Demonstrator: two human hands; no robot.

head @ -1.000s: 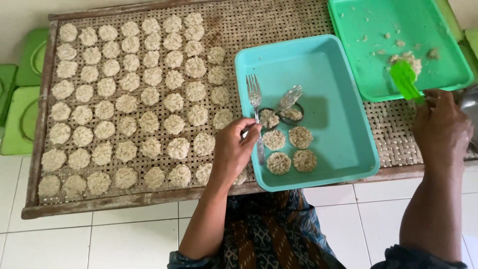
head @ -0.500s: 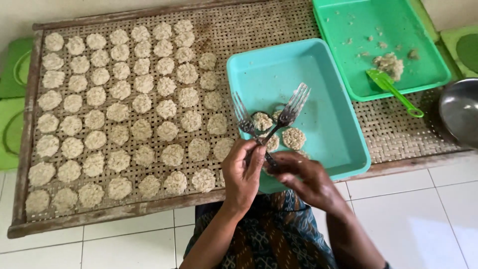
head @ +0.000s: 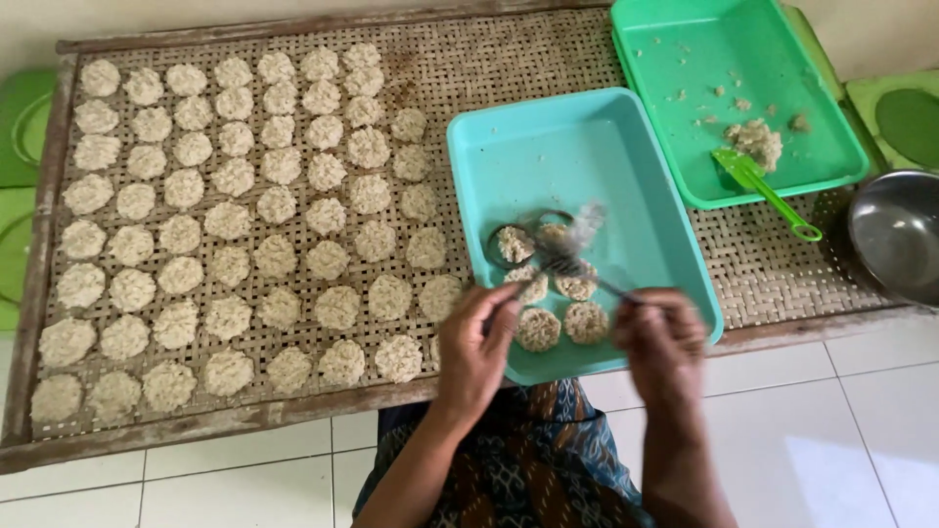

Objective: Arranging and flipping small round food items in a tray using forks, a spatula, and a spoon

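Note:
A turquoise tray [head: 626, 147] lies on the woven mat and holds several round rice patties [head: 586, 321] near its front edge. Two metal ring moulds [head: 514, 242] rest among them. My left hand [head: 477, 344] is at the tray's front rim and grips a fork [head: 533, 279], blurred by motion, that points at the patties. My right hand [head: 665, 337] grips a second fork [head: 587, 227], its tines blurred above the rings. Both forks meet over the patties.
Rows of several flat rice patties [head: 235, 220] cover the woven bamboo mat [head: 469, 54] on the left. A green tray [head: 675, 39] with rice mix and a green spatula [head: 763, 186] sits at the back right. A metal bowl [head: 895, 235] stands at the far right. Below is white tiled floor.
My right hand left the green spatula in the green tray and came to the turquoise tray with a fork. Both forks now work lower, over the patties and rings.

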